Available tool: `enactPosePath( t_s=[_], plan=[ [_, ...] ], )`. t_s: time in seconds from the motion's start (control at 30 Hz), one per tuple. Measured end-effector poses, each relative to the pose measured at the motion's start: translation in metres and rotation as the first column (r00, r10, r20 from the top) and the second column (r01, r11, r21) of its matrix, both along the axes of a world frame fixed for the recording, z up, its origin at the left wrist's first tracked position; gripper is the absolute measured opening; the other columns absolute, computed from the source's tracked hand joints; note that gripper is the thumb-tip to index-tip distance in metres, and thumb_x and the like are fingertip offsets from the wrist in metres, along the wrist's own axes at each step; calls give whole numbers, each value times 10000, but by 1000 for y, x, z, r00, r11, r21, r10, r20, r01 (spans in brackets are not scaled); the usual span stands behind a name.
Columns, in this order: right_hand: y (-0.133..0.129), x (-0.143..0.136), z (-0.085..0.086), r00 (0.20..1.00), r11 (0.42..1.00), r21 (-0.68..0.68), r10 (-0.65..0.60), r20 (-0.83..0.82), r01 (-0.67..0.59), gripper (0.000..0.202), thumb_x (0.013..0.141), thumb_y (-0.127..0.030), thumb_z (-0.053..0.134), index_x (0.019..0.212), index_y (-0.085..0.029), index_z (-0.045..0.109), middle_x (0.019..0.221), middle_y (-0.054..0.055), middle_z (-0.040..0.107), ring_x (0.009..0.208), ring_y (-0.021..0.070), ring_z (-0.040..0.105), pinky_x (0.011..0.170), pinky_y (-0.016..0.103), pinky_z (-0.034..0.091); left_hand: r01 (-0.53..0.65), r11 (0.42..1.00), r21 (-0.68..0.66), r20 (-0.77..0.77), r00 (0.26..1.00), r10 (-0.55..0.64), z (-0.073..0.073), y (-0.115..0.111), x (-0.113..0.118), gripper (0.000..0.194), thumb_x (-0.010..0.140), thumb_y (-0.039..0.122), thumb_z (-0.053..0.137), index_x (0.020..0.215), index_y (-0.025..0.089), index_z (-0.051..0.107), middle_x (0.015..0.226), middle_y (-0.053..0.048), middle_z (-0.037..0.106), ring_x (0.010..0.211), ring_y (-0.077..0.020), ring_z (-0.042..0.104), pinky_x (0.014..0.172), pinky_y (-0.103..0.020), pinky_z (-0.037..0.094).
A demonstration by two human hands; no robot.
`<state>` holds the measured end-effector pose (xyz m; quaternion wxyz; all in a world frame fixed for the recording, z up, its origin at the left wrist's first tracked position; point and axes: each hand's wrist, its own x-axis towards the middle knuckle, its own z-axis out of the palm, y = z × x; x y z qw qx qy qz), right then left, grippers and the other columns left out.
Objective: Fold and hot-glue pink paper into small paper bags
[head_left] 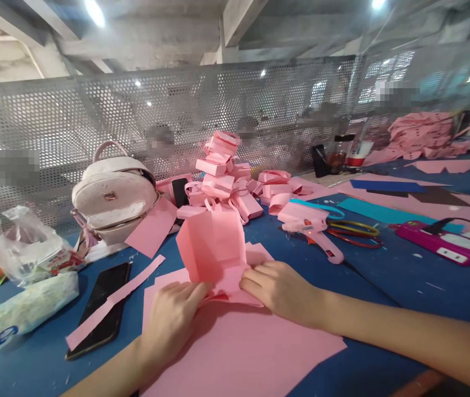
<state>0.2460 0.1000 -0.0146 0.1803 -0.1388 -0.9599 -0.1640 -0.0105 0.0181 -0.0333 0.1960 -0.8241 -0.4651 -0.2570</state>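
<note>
Head view: Both hands are working on a folded pink paper piece (216, 242), which is resting near the middle of the table on a large pink sheet (239, 353). Its back and left panels are standing upright; its front portion is lying lower, between the hands.

The left hand (175, 311) is grasping the front left edge, with the thumb lying over the paper and the other fingers curling in. The right hand (278, 286) is gripping the front right corner with bent fingers.

To the right, a pink glue gun (307, 223) is lying on the blue table surface (409, 275), its nozzle pointing left. Yellow and red loops (359, 229) are lying just beside it. A magenta power strip (446, 245) is occupying the far right, with a black plug seated in it.

To the left, a narrow pink strip (115, 300) is lying across a dark phone (105, 284). A soft tissue pack (32, 314) is lying farther left, in front of a clear plastic bag (20, 245).

Behind the folded piece, a pile of pink paper boxes (218, 184) is rising beside a pale backpack (115, 193). A perforated metal screen (193, 105) is standing behind them.
</note>
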Motion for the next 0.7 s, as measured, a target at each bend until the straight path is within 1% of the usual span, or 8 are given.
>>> enactPosePath(
  t_s=[0.1,0.2,0.27,0.3,0.4,0.5,0.6,0.7],
  plan=[
    [4,-6,3,996,998,-44,-40,-82,36,226,973,-37,465,1008,-161,651,764,22,730,655,164,656,598,294,388,-78,997,13,65,995,77,-1,5,-1,237,1009,236,425,1202,198,558,538,50,625,445,-172,569,472,-268,322],
    [9,-11,4,986,993,-71,-100,-136,91,339,981,-49,466,1289,-147,569,792,28,768,664,170,706,587,275,431,-128,992,-13,163,978,128,-1,11,-2,459,991,226,424,1445,177,376,515,90,613,412,-146,564,469,-224,348],
    [12,-14,3,982,991,-46,-128,-140,123,411,980,-63,468,1383,-131,506,778,31,773,611,174,698,553,276,434,-143,989,-26,178,973,146,-2,14,-4,580,985,226,426,1534,168,248,518,100,611,404,-135,557,468,-212,348],
    [13,-16,2,981,992,-25,-129,-145,127,437,978,-66,463,1412,-112,480,752,31,767,583,177,689,538,280,432,-147,989,-26,162,975,149,-2,15,-6,602,986,226,431,1550,173,227,518,101,605,405,-133,553,469,-212,344],
    [14,-17,-2,982,996,38,-76,-173,84,531,956,-26,428,1484,-45,383,704,23,748,578,182,682,550,287,452,-121,993,-8,49,991,122,-3,17,-10,523,1003,216,446,1514,232,335,544,87,604,439,-137,558,484,-229,330],
    [13,-16,-4,984,996,79,-17,-177,32,632,919,34,395,1538,-59,307,735,7,746,626,169,687,611,282,485,-67,997,35,-71,995,69,-2,15,-12,470,1011,168,438,1475,238,412,584,64,620,472,-147,552,494,-258,313],
    [11,-15,-5,987,995,95,0,-161,15,651,906,44,382,1539,-108,344,740,-5,739,645,164,686,630,281,496,-42,995,89,-180,982,58,0,12,-10,446,995,145,454,1433,222,493,566,53,589,468,-149,538,492,-273,295],
    [12,-16,-7,987,994,108,-14,-157,31,615,912,47,378,1503,-115,418,697,-19,716,631,160,676,642,285,492,-42,994,97,-248,966,65,1,9,-8,331,972,178,520,1268,253,647,646,15,639,524,-163,592,499,-272,317]
  ],
)
